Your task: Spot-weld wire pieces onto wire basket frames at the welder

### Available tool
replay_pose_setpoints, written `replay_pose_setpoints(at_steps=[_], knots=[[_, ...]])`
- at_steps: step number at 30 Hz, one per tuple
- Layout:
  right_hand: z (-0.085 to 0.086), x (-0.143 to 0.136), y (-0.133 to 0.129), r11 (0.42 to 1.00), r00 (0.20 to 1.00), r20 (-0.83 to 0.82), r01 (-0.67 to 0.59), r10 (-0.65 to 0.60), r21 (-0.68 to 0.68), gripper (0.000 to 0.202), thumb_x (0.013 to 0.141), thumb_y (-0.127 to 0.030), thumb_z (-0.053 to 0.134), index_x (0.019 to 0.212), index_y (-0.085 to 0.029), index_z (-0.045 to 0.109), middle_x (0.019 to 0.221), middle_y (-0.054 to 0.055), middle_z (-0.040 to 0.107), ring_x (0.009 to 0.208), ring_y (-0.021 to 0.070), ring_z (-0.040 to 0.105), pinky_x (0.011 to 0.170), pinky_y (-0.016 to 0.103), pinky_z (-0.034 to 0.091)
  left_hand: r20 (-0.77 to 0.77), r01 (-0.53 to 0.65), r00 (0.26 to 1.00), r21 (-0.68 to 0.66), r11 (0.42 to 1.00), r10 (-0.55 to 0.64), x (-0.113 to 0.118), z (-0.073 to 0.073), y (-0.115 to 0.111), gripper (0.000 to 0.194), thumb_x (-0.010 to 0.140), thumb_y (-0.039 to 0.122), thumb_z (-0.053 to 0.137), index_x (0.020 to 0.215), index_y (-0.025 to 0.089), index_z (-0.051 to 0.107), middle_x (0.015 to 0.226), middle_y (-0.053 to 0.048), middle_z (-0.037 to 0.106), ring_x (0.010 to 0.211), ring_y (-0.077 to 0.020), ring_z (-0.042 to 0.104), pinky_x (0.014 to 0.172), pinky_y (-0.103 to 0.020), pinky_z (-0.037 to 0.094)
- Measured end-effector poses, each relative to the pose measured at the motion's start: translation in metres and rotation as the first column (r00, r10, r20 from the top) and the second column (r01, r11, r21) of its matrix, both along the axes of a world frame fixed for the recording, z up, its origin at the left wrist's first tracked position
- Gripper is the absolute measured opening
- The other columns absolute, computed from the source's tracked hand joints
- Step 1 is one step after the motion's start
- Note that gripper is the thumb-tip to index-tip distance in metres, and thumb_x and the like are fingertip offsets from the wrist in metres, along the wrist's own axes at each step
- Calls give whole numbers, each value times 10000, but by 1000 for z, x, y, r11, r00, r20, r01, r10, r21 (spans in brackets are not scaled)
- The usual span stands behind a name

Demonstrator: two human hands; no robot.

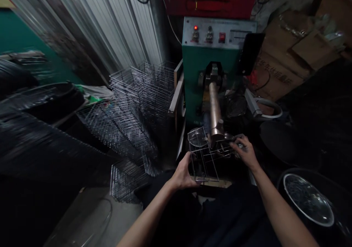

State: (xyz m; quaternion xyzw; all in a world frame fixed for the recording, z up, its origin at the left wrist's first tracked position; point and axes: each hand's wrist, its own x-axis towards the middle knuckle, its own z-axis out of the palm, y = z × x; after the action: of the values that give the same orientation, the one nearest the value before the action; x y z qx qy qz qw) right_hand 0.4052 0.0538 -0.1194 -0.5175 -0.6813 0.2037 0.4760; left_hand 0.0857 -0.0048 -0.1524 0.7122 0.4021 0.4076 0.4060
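A small wire frame point(204, 158) is held in front of the green machine point(192, 78), close under the end of its copper-coloured arm point(215, 107). My left hand point(183, 173) grips the frame's left side, thumb and fingers around the wires. At the frame's right end, beside the tip of the machine's arm, my right hand point(244, 151) has its fingers pinched together; what lies between them is too small and dark to make out. A round metal dish point(197, 137) shows behind the wires.
Stacks of wire racks point(137, 104) stand left of the machine. A bowl of small metal parts point(308, 199) sits at the lower right. Cardboard boxes point(283, 63) are piled at the upper right. A red tray point(210, 6) lies above the machine's control panel point(220, 33).
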Motion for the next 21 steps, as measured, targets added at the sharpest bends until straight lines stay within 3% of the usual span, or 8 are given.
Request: replay_pose_setpoints(at_steps=[11,21], knots=[[-8,1,9,999,999,-44,18,-19,-34,555,838,-727,703,637,-224,582,886,42,570,879,250,536,828,381,397,-46,-8,999,27,1000,10,0,0,10,812,514,286,869,1206,213,449,1134,-42,537,1042,-238,593,1026,-450,557],[-12,3,14,999,998,-52,33,-35,-41,541,844,-707,708,640,-223,580,884,47,578,900,254,557,826,370,421,-83,12,997,55,998,-8,-1,10,22,743,550,306,853,1192,225,486,1133,-51,586,1042,-263,619,1002,-452,556]])
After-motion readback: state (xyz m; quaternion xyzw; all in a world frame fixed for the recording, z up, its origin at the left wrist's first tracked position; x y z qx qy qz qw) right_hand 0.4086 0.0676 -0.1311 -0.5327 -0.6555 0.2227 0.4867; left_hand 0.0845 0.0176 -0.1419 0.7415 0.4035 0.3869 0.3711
